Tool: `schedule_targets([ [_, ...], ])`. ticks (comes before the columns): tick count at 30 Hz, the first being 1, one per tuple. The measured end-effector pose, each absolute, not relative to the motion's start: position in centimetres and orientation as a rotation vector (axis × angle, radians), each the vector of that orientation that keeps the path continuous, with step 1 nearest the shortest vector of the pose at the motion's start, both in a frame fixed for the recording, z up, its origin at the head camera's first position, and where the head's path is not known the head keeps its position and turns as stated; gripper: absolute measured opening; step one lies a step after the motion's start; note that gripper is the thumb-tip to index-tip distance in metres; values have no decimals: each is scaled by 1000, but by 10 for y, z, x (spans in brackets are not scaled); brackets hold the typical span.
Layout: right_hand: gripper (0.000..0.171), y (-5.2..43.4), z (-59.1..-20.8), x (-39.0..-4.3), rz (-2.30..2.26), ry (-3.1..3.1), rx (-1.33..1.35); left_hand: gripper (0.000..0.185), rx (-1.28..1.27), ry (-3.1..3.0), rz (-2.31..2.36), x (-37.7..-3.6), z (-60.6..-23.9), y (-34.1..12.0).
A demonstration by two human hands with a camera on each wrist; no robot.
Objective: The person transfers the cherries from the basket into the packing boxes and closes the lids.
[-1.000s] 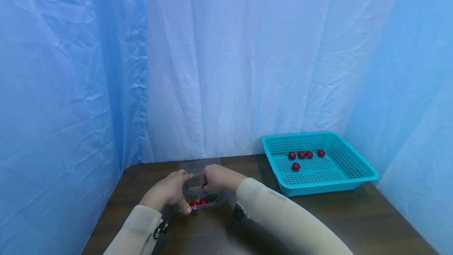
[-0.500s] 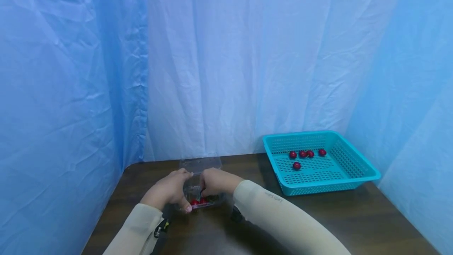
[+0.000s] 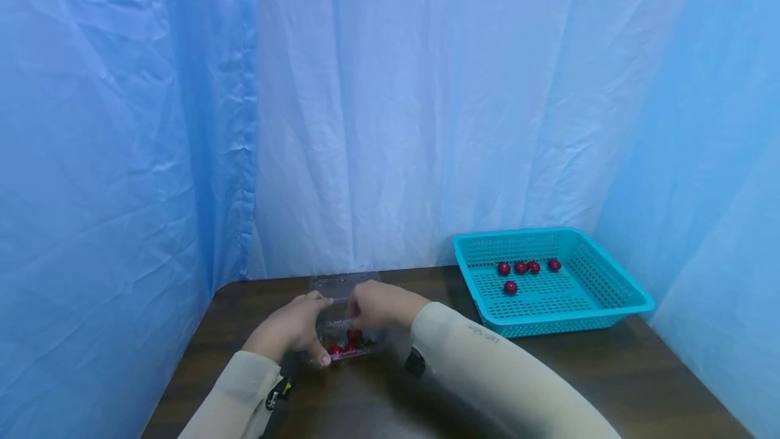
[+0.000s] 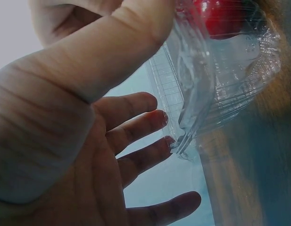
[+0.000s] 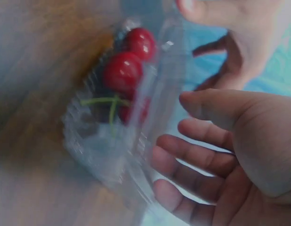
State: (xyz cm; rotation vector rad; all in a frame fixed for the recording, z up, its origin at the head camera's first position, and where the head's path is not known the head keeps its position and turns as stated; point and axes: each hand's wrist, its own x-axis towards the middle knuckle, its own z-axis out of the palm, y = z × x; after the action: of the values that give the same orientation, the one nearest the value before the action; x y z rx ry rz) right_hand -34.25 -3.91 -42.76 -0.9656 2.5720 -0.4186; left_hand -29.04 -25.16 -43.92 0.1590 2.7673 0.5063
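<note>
A clear plastic clamshell box (image 3: 334,325) stands on the table with its lid (image 3: 342,286) folded back. My left hand (image 3: 296,326) holds its left side, thumb at the front edge and fingertips touching the rim (image 4: 177,141). Inside the box lie red cherries (image 5: 123,71), and one of them has a green stem (image 5: 112,100). My right hand (image 3: 384,305) is over the box's right side. Its fingers are loosely bent and hold nothing in the right wrist view, with a cherry (image 3: 355,335) just below them in the head view.
A turquoise perforated basket (image 3: 567,323) sits at the back right of the brown wooden table (image 3: 524,374). Several cherries (image 3: 510,287) lie in it. Pale blue curtains (image 3: 390,120) hang along the back and both sides.
My right hand dipped into the box, then rose and drew slightly back to the right. A cherry now shows beneath its fingers. The left hand has stayed in place.
</note>
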Motion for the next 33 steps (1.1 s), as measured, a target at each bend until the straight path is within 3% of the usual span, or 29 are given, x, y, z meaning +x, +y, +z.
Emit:
schedule_targets([
  [14,17,24,-377,-375,-544,2575,-988,120,149,2801,538,-288,-439,-249],
  [21,28,74,-357,-405,-596,2659,-801,123,149,2790,508,-288,-439,-248],
  [33,28,155,-357,-446,-668,2806,-432,122,139,2777,542,-285,-440,-251],
])
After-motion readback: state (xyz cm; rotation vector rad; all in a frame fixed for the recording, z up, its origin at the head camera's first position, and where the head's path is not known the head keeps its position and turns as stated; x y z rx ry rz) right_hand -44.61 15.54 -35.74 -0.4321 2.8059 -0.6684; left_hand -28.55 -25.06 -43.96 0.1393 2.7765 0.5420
